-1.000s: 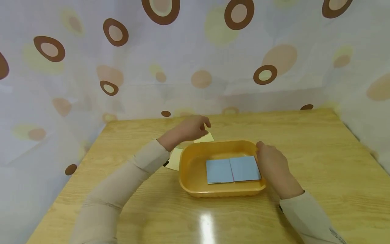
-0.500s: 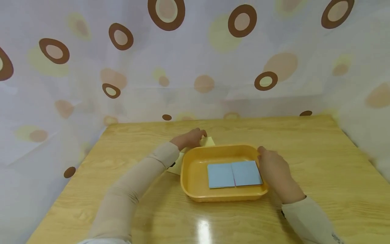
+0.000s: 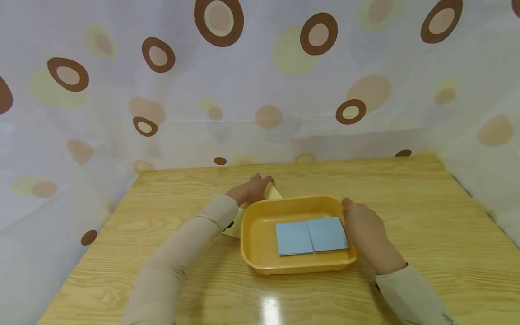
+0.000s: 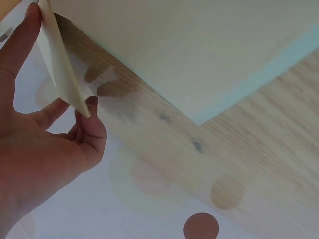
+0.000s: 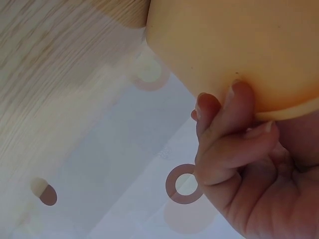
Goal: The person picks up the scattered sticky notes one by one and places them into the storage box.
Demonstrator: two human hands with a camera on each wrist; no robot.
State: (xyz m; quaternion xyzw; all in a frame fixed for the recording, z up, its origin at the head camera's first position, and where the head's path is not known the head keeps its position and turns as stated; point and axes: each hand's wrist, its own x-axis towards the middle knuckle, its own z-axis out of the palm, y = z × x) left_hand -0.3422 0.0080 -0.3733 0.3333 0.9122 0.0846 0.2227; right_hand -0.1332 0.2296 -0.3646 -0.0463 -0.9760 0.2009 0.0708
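My left hand (image 3: 252, 187) pinches a pale yellow square of paper (image 3: 272, 192) behind the yellow plastic tray (image 3: 300, 269). The left wrist view shows this paper (image 4: 62, 69) tilted up between thumb and fingers. Another pale yellow paper (image 3: 233, 230) lies on the table at the tray's left side, partly under my left wrist and sleeve. Seen from the left wrist, it has a light blue edge. My right hand (image 3: 363, 230) grips the tray's right end, its curled fingers against the outer wall in the right wrist view. Inside the tray lie two light blue paper squares (image 3: 293, 238) side by side.
A light wood table (image 3: 195, 180) carries everything. White cloth (image 3: 183, 90) with brown and beige spots hangs behind it and along both sides. A bright light reflection shows on the wood in front of the tray.
My left hand has come down behind the tray and taken hold of the yellow paper there. My right hand has kept its grip on the tray. The head view has shifted slightly.
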